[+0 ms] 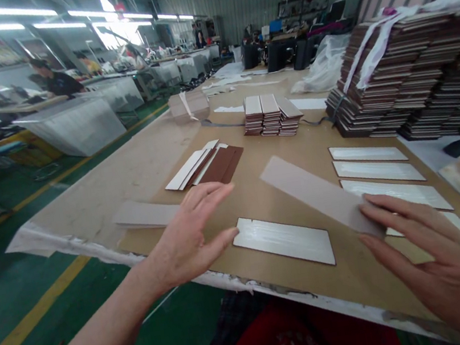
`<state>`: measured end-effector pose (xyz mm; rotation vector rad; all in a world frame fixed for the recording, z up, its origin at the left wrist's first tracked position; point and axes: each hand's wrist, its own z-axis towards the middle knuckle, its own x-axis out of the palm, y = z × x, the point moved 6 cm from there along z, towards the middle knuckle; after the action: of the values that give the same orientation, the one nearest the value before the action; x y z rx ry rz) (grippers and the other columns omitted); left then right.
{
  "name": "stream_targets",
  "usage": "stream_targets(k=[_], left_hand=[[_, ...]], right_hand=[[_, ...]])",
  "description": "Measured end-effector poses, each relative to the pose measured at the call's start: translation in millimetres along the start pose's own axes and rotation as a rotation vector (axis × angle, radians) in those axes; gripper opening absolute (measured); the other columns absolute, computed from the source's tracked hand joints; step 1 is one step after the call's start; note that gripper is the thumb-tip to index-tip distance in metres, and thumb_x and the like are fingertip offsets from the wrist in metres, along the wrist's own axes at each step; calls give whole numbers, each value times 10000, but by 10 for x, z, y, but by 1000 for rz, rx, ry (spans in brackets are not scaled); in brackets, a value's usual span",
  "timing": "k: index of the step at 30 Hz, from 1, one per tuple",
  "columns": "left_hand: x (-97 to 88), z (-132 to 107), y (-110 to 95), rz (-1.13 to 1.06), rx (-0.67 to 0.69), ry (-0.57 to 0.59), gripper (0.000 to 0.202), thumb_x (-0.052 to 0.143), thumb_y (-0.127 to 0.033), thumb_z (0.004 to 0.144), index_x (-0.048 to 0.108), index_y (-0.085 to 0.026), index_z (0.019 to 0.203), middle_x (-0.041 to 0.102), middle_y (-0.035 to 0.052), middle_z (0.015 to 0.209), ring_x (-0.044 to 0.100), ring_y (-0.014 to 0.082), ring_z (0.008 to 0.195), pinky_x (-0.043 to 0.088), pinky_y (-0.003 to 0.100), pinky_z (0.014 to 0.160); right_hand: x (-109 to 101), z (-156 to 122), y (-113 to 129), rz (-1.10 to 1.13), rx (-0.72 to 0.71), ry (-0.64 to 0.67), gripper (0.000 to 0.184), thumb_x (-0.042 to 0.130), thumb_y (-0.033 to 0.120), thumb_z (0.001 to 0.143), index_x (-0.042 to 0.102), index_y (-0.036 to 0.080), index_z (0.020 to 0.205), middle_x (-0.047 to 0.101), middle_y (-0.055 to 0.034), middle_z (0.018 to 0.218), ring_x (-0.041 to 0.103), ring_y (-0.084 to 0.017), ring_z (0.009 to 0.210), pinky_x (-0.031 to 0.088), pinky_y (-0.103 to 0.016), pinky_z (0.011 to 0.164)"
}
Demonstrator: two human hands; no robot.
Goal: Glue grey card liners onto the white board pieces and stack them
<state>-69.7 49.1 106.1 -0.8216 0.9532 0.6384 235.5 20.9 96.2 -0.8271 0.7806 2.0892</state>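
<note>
My right hand (437, 257) pinches the near end of a pale grey rectangular strip (311, 192), tilted above the table. Below and to its left, a white-faced rectangular panel with a dark edge (286, 242) lies flat on brown board. My left hand (197, 229) is open, thumb and fingers apart, with its thumb tip at the panel's left end; whether it touches cannot be told. Behind that hand lies a stack of pale grey strips (143, 214), partly covered by it. Several white-faced panels (379, 170) lie in a row at the right, the nearest partly hidden by my right hand.
Brown and white pieces (207, 164) lie loosely beyond my left hand. Short stacks of panels (262, 115) stand farther back. A tall pile of dark brown panels (404, 65) rises at the right. The table's front edge (282, 291) is worn. People work at the far left.
</note>
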Motion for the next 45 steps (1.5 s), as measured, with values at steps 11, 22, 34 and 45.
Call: stream_targets(k=[11,22,34,45], left_hand=[[701,-228,299,-131,-59,189,488,577,-325,927,467,-193,1384,565,113,1367,482,270,1286,372,505,1112],[701,-264,369,-206,-107,119,510,612,-333,907,477,-205,1381,581,111,1340,489,264,1276,386,483,1094],[720,-258,373,-202,-70,94,454,583,-263,921,484,-214,1361,609,86,1309,494,249,1259,389,490,1080],[733,-242,378,-215,-60,85,430,605,-245,905,520,-216,1326,618,74,1308,504,242,1252,382,472,1086]], right_hand=[[474,-122,-86,157,-90,245,315,600,327,926,635,272,1235,621,-64,1293,607,-252,1140,541,-456,955],[677,-122,-41,156,-221,320,326,609,254,922,605,232,1248,625,-87,1283,572,-255,1168,529,-484,956],[751,-93,-29,133,-243,350,289,583,281,941,627,227,1222,642,-81,1261,575,-256,1153,554,-485,917],[801,-117,-64,133,-220,368,303,584,276,933,650,225,1225,640,-81,1282,573,-260,1170,538,-483,949]])
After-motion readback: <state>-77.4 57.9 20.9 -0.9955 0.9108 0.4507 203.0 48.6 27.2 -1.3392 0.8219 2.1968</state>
